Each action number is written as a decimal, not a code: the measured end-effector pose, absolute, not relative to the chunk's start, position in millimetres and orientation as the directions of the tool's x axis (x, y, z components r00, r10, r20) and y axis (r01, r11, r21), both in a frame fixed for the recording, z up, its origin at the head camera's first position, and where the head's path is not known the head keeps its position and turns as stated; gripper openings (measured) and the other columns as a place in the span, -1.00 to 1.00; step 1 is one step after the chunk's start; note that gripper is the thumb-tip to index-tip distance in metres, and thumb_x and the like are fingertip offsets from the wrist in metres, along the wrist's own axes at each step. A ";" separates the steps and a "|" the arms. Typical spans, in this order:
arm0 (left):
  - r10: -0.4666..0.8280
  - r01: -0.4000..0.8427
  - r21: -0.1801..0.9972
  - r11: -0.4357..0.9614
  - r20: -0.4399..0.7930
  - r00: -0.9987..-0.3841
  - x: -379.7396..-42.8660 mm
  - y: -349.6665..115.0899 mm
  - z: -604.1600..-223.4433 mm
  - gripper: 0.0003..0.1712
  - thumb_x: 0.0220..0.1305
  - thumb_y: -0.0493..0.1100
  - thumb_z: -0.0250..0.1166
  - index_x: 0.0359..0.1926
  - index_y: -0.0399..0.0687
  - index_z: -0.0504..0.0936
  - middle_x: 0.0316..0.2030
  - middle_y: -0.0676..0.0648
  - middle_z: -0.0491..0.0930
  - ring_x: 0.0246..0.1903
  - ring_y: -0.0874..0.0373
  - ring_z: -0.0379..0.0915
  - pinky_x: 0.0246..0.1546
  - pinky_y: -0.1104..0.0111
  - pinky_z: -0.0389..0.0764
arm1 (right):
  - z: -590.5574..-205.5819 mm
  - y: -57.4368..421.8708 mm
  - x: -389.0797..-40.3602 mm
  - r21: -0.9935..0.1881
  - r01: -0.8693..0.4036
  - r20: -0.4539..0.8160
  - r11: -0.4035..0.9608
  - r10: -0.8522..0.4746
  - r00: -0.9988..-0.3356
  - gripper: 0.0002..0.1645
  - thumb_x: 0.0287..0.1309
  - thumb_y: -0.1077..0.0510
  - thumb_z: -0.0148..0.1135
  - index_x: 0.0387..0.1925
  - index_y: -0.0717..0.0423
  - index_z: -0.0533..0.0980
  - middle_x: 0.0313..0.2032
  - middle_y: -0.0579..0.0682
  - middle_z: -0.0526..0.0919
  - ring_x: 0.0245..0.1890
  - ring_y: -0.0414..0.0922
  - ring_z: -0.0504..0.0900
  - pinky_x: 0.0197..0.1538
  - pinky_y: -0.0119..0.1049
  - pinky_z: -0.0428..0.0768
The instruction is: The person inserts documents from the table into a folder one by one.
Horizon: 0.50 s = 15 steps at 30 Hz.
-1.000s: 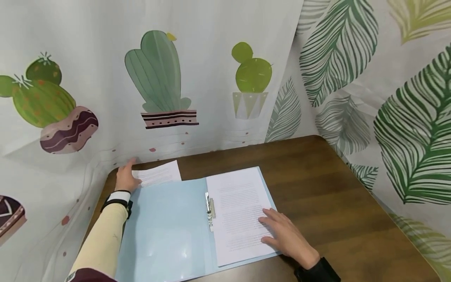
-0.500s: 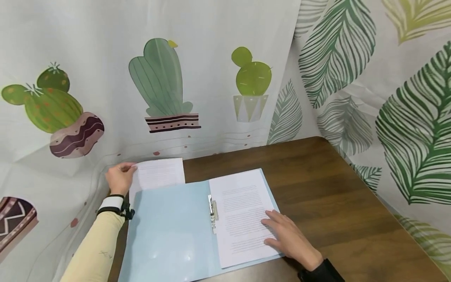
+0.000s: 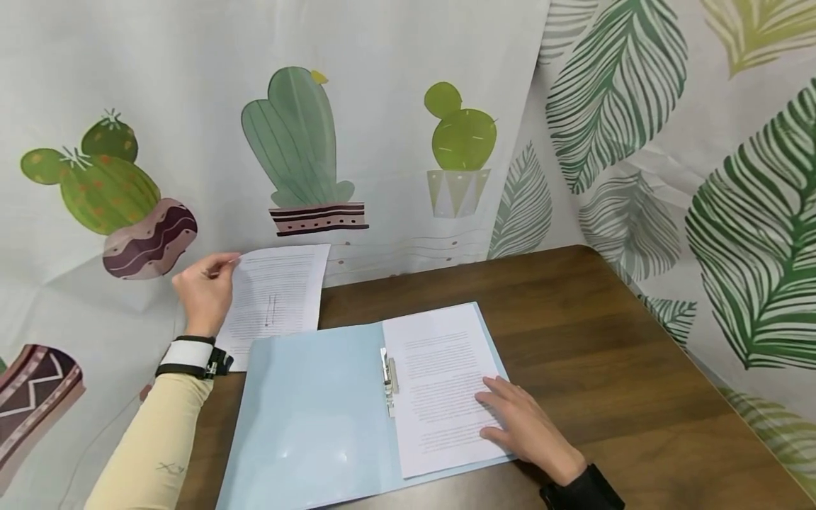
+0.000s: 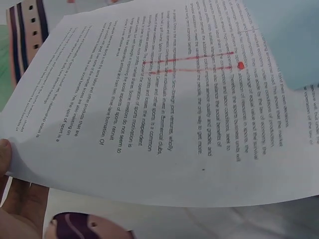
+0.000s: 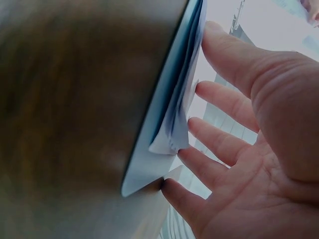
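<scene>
My left hand [image 3: 205, 294] pinches the top left corner of a printed sheet of paper [image 3: 280, 283] and holds it raised behind the folder. Red pen marks cross its text in the left wrist view, where the fingers [image 4: 22, 204] show at the edge. A light blue clip folder [image 3: 312, 411] lies open and overlaps the sheet's lower part. Printed pages [image 3: 440, 389] rest on its right side, beside the metal clip [image 3: 389, 379]. My right hand [image 3: 525, 428] rests with spread, relaxed fingers on their right edge; the right wrist view shows the fingertips along the page edges [image 5: 174, 129].
The brown wooden table [image 3: 593, 354] extends to the right of the folder. A white curtain with cactus prints [image 3: 395, 127] hangs behind its back edge, and a leaf-print cloth [image 3: 637, 156] hangs along the right side.
My left hand has taken the sheet's corner and drawn it up and left, out from behind the folder, so more of it shows. My right hand stays on the pages.
</scene>
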<state>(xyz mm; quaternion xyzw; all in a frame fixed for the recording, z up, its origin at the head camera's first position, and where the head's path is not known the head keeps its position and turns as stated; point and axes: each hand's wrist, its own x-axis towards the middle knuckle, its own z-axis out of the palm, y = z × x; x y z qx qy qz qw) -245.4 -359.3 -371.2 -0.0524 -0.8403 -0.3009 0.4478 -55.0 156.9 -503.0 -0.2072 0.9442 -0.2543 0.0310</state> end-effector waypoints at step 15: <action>-0.184 0.470 0.410 0.781 0.871 -0.455 -237.4 -349.5 -317.0 -0.88 0.30 -0.42 0.37 -0.28 -0.28 0.84 -0.36 -0.24 0.78 -0.42 0.77 0.44 -0.33 0.79 0.37 | -501.9 155.4 -56.1 -0.498 -0.338 0.005 0.799 -0.387 -0.922 -0.35 0.11 0.06 0.56 0.21 0.19 0.60 0.39 0.23 0.45 0.44 0.25 0.32 0.37 0.29 0.27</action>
